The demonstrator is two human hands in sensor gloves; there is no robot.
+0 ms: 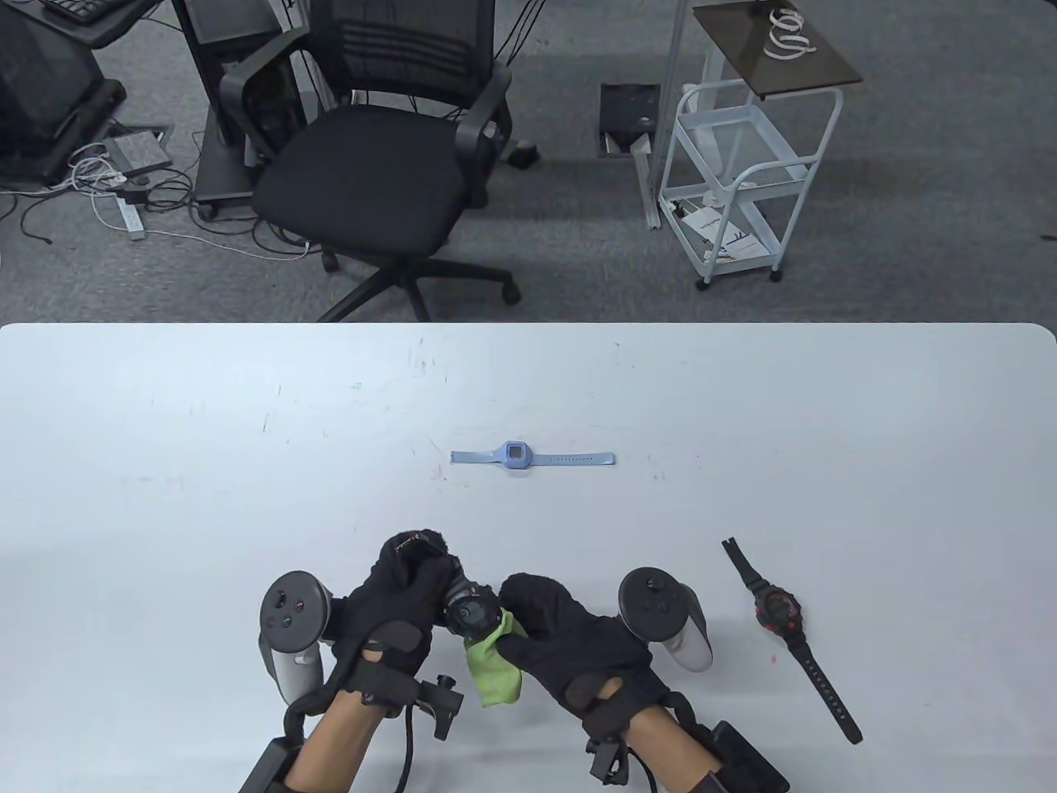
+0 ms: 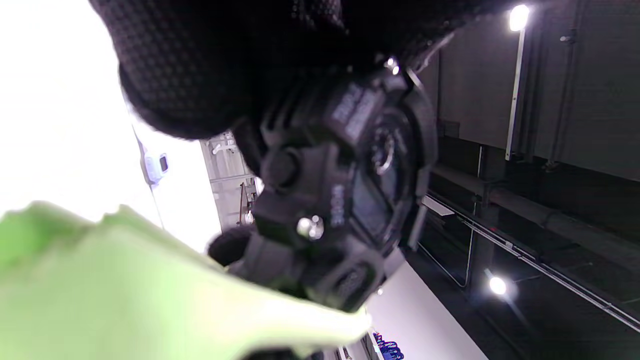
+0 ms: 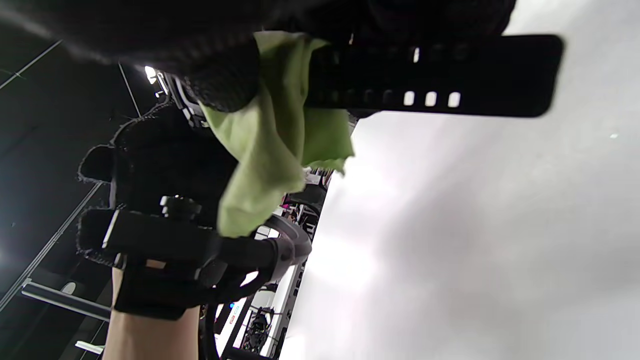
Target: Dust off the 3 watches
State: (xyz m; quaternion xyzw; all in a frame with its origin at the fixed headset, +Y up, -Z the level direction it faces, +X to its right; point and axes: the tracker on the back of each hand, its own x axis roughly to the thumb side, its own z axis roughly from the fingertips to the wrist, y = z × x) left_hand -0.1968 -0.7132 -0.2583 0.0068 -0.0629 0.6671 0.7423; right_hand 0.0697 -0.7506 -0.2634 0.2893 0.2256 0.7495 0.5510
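Fingers of left hand [image 1: 396,599] curl round black watch [image 1: 471,613], lifted above table [image 1: 165,496]. Right hand [image 1: 570,640] pinches green cloth [image 1: 494,671] against watch. Blue watch [image 1: 516,456] flat mid-table; black-red watch [image 1: 780,613] flat, right.

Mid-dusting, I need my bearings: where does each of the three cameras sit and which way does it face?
Table view: overhead, facing down; left hand, right hand, blue watch, red-and-black watch.
Left wrist view: close under the left hand's fingers, facing the black watch.
Right wrist view: tilted, looking past the green cloth to the left wrist.
Shared: black watch and cloth.
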